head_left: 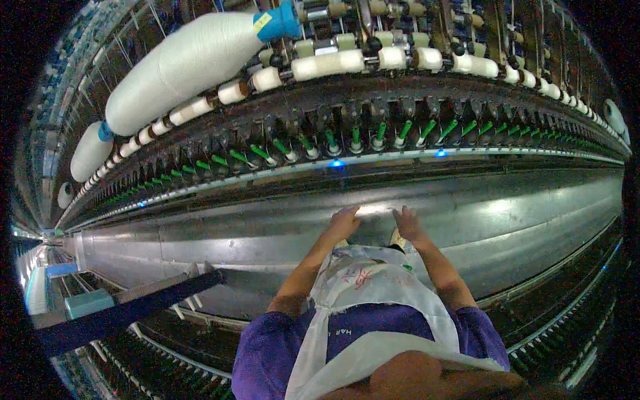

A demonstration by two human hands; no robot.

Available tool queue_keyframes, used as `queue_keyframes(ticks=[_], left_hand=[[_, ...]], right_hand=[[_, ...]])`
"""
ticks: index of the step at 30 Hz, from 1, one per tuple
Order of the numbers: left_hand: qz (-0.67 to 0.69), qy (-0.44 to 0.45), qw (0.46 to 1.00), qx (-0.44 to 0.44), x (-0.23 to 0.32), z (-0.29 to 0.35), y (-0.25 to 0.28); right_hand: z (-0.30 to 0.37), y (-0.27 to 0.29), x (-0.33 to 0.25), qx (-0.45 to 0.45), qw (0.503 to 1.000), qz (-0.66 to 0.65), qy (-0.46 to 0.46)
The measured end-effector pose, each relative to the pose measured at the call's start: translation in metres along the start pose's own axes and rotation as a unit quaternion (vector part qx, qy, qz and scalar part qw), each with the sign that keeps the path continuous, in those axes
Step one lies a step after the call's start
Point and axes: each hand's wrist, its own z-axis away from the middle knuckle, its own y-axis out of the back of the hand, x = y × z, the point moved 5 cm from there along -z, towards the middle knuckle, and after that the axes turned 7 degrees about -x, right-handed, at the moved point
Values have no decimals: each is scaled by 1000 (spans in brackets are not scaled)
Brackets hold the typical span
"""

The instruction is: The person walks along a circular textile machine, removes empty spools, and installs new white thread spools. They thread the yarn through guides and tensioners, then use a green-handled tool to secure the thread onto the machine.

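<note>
Hands out front, both pressed flat on the long grey metal panel (253, 233) of the spinning frame: left hand (345, 222) spread open with fingers splayed, right hand (407, 224) open too, palm down, nothing gripped in either. Panel running right across the view just below the row of green spindles (380, 133), hands touching it side by side near its upper edge, close under a small blue indicator light (337, 163). Smooth sheet steel by the shine, probably stiff, slick and cool, offering no handle; best contact likely with flat palms or at the edge rather than a pinch. Above the spindles, a line of cream rollers (327, 65), and higher still a big white roving bobbin (183, 67) with a blue cap, hanging tilted; likely bulky yet soft on the surface, easily scuffed, safest taken by the core ends. White apron (373, 287) over purple sleeves below. Dark rail (127, 313) crossing lower left, well apart from the hands.
</note>
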Motion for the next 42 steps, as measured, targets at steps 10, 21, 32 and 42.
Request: queue_keyframes(ticks=[10, 21, 32, 42], left_hand=[[85, 11, 989, 120, -88, 21, 29], [42, -27, 994, 96, -118, 32, 40], [68, 39, 993, 89, -44, 11, 69], [169, 10, 970, 175, 31, -15, 93]], right_hand=[[18, 102, -202, -193, 631, -434, 613], [-23, 111, -149, -23, 968, -179, 175], [-1, 298, 16, 145, 900, -268, 311], [37, 571, 22, 438, 805, -153, 371]])
